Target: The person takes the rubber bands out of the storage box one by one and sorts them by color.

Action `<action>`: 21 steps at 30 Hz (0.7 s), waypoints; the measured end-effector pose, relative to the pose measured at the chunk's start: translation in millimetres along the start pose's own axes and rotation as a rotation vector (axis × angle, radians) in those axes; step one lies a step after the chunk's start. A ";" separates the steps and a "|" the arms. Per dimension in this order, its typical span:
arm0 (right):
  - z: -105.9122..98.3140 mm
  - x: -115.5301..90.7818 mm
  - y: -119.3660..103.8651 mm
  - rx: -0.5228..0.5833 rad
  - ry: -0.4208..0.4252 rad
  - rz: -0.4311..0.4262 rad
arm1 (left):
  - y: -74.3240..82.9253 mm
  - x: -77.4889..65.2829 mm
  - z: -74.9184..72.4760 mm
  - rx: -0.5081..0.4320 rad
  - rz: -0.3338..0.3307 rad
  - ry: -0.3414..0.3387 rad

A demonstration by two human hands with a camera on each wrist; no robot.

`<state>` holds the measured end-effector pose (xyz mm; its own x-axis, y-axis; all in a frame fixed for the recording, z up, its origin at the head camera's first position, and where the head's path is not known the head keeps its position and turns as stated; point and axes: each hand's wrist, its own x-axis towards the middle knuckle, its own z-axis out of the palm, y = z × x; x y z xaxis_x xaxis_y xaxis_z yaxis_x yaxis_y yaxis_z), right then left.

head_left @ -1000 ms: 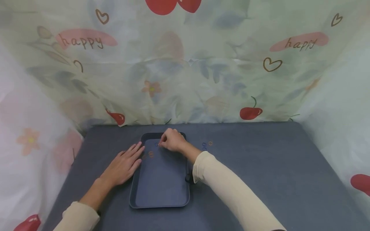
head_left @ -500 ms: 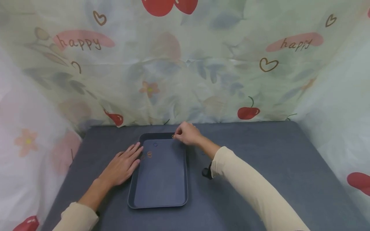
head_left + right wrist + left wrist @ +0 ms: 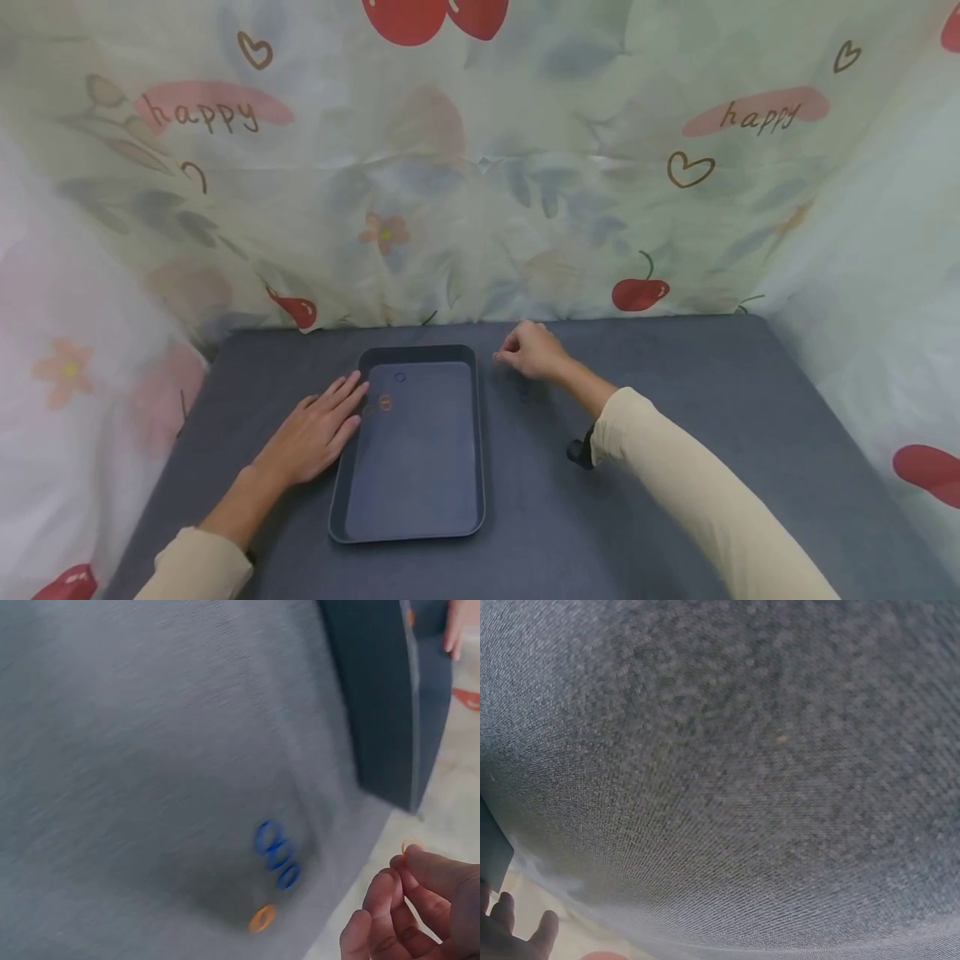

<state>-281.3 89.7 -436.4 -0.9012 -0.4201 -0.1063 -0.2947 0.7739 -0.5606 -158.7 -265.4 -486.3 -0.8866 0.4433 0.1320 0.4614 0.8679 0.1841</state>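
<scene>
My right hand (image 3: pixel 534 352) pinches a thin orange ring (image 3: pixel 409 846) between thumb and fingertips, just beyond the right side of the dark tray (image 3: pixel 480 450). Under and beside this hand, several blue rings (image 3: pixel 287 875) and another orange ring (image 3: pixel 262 918) lie on the table. My left hand (image 3: pixel 318 429) rests at the tray's left rim, fingers straight and fingertips over the edge. Inside the tray, near its far left, lie a blue ring (image 3: pixel 400 377) and orange rings (image 3: pixel 386 403). The left wrist view shows mostly tabletop, with the left fingertips (image 3: pixel 546 930) low in the corner.
A dark grey cloth-like table surface (image 3: pixel 720 450) spreads around the tray. A printed curtain (image 3: pixel 480 217) stands along the back edge, and pale curtains hang at both sides. A black device (image 3: pixel 579 452) sits at my right wrist.
My right hand has moved from inside the tray, over its right rim, to the table beyond, carrying the orange ring. The left hand has stayed at the left rim.
</scene>
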 end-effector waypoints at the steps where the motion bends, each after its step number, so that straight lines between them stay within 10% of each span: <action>1: -0.7 -2.2 4.5 -0.005 0.002 0.011 | 0.0 0.0 0.0 -0.001 0.001 0.001; 21: -2.8 -30.2 53.8 -0.119 -0.043 0.062 | 0.8 0.0 -0.4 -0.004 -0.008 -0.006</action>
<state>-270.8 145.3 -461.1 -0.9052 -0.3878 -0.1740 -0.2769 0.8485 -0.4509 -158.3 -264.8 -485.7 -0.8902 0.4381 0.1250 0.4548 0.8703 0.1889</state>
